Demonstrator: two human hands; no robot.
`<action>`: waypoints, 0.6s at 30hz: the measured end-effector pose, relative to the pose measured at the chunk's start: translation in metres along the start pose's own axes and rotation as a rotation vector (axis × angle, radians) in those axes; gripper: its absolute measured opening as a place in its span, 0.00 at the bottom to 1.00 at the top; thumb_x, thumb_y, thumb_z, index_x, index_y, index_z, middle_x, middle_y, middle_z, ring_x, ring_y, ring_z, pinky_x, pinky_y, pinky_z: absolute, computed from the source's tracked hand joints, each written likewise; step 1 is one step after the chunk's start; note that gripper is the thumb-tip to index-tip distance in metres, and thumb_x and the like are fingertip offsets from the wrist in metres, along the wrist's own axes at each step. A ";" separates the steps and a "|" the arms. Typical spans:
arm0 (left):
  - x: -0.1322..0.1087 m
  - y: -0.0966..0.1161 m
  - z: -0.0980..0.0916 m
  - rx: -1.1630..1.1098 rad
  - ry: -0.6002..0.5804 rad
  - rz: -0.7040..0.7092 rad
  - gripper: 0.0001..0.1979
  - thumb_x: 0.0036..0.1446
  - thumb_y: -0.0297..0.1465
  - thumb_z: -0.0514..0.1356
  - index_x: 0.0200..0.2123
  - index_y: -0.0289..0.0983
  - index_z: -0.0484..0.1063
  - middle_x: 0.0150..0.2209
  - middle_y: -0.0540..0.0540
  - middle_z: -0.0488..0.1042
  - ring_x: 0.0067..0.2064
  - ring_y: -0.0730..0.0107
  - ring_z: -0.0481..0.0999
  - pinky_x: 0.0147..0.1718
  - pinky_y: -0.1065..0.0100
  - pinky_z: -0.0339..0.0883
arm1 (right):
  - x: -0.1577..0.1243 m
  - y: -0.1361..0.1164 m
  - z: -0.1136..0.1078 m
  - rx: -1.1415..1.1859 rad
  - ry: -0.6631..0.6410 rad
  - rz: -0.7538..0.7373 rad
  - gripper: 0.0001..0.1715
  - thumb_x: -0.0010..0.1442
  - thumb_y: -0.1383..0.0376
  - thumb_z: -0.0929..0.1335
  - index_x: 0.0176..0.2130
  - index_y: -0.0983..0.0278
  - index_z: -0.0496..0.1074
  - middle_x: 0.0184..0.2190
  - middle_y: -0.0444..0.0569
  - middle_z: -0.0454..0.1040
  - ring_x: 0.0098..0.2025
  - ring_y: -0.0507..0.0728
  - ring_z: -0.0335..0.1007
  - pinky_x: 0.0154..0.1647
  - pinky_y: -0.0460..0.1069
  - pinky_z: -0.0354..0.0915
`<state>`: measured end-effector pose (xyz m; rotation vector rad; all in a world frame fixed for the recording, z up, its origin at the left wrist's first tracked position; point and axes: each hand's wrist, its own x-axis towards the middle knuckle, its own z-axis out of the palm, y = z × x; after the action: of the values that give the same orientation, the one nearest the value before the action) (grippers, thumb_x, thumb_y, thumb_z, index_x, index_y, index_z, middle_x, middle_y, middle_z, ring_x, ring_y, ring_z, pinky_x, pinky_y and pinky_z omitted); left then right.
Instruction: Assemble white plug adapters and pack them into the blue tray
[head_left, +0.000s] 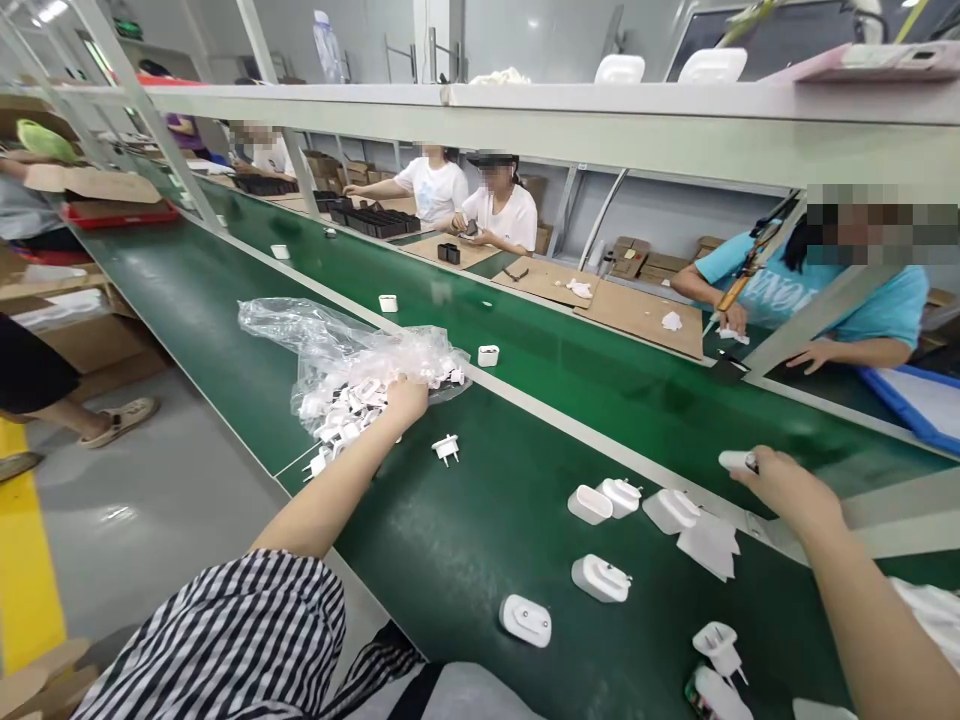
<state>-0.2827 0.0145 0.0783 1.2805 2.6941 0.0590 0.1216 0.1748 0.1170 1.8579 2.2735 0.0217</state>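
Right grip [796, 497] is clasped on a white adapter casing [735, 461]; at the left grip [407, 402], hold hidden, plug heads [346, 412] are seemingly being picked, separation needed.

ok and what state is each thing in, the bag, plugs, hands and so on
Clear plastic bag: open, white plug parts spilling out
Left hand: among the plug parts, grip hidden
Right hand: closed on a white casing
Loose plug piece: lying apart, prongs bare
Casing at bottom edge: green circuit board exposed
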 end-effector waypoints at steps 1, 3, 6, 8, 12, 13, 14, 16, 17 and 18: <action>-0.001 -0.004 0.001 0.025 0.033 -0.005 0.18 0.47 0.19 0.47 0.44 0.30 0.62 0.46 0.32 0.62 0.51 0.51 0.55 0.43 0.54 0.51 | -0.012 -0.006 -0.007 0.039 0.028 0.009 0.11 0.52 0.62 0.57 0.33 0.67 0.61 0.36 0.65 0.65 0.33 0.61 0.66 0.26 0.49 0.59; -0.004 -0.011 0.005 0.087 0.129 -0.047 0.17 0.48 0.20 0.45 0.42 0.30 0.63 0.45 0.32 0.62 0.50 0.50 0.55 0.42 0.52 0.50 | -0.041 -0.017 -0.016 0.114 -0.007 -0.035 0.10 0.51 0.60 0.58 0.30 0.65 0.61 0.35 0.62 0.66 0.31 0.60 0.66 0.25 0.48 0.58; -0.007 -0.023 0.011 0.133 0.201 -0.099 0.16 0.48 0.21 0.46 0.39 0.29 0.65 0.43 0.31 0.64 0.48 0.48 0.58 0.37 0.55 0.56 | -0.086 -0.035 -0.007 0.163 -0.167 -0.185 0.07 0.45 0.61 0.62 0.27 0.62 0.61 0.32 0.54 0.69 0.32 0.58 0.66 0.27 0.48 0.58; -0.007 -0.031 0.012 0.128 0.159 -0.080 0.14 0.47 0.23 0.48 0.37 0.28 0.67 0.40 0.31 0.67 0.46 0.49 0.60 0.35 0.59 0.58 | -0.110 -0.049 0.009 0.137 -0.245 -0.254 0.07 0.44 0.63 0.62 0.28 0.61 0.62 0.33 0.50 0.69 0.33 0.58 0.66 0.26 0.47 0.58; -0.014 -0.034 0.003 0.094 0.132 -0.041 0.13 0.46 0.28 0.50 0.36 0.29 0.67 0.36 0.34 0.69 0.43 0.50 0.64 0.35 0.59 0.60 | -0.128 -0.072 0.044 0.050 -0.271 -0.319 0.09 0.47 0.64 0.59 0.31 0.62 0.63 0.32 0.48 0.69 0.32 0.57 0.67 0.22 0.46 0.57; -0.019 -0.031 0.000 0.026 0.147 -0.016 0.15 0.46 0.30 0.51 0.37 0.30 0.67 0.35 0.35 0.70 0.42 0.51 0.65 0.35 0.58 0.60 | -0.129 -0.075 0.049 0.051 -0.258 -0.326 0.11 0.47 0.64 0.59 0.33 0.63 0.64 0.34 0.49 0.69 0.33 0.57 0.67 0.23 0.46 0.57; -0.025 -0.025 -0.003 -0.090 0.151 0.030 0.16 0.46 0.32 0.51 0.39 0.31 0.65 0.35 0.36 0.70 0.41 0.52 0.66 0.36 0.58 0.60 | -0.129 -0.077 0.051 0.060 -0.237 -0.324 0.13 0.47 0.65 0.60 0.36 0.63 0.63 0.36 0.50 0.68 0.35 0.57 0.67 0.24 0.46 0.58; -0.041 -0.008 -0.009 -0.459 0.081 0.185 0.18 0.47 0.34 0.51 0.41 0.32 0.63 0.35 0.40 0.71 0.40 0.59 0.68 0.37 0.61 0.61 | -0.129 -0.076 0.047 0.110 -0.166 -0.296 0.20 0.45 0.66 0.62 0.41 0.64 0.61 0.41 0.53 0.66 0.39 0.60 0.65 0.28 0.48 0.60; -0.049 0.004 -0.010 -0.673 -0.008 0.281 0.18 0.48 0.35 0.49 0.42 0.33 0.62 0.36 0.41 0.70 0.39 0.62 0.69 0.37 0.64 0.62 | -0.131 -0.076 0.042 0.166 -0.113 -0.277 0.23 0.45 0.66 0.62 0.43 0.64 0.60 0.44 0.55 0.64 0.41 0.61 0.63 0.30 0.50 0.60; -0.058 0.018 -0.010 -0.874 -0.124 0.372 0.17 0.49 0.34 0.47 0.42 0.33 0.61 0.37 0.42 0.70 0.39 0.65 0.69 0.36 0.66 0.62 | -0.133 -0.076 0.035 0.253 -0.054 -0.265 0.24 0.45 0.65 0.62 0.45 0.64 0.60 0.45 0.55 0.63 0.41 0.61 0.63 0.31 0.51 0.60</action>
<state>-0.2342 -0.0184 0.0977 1.3508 1.8829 1.0210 0.0784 0.0262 0.0918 1.6219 2.5623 -0.3670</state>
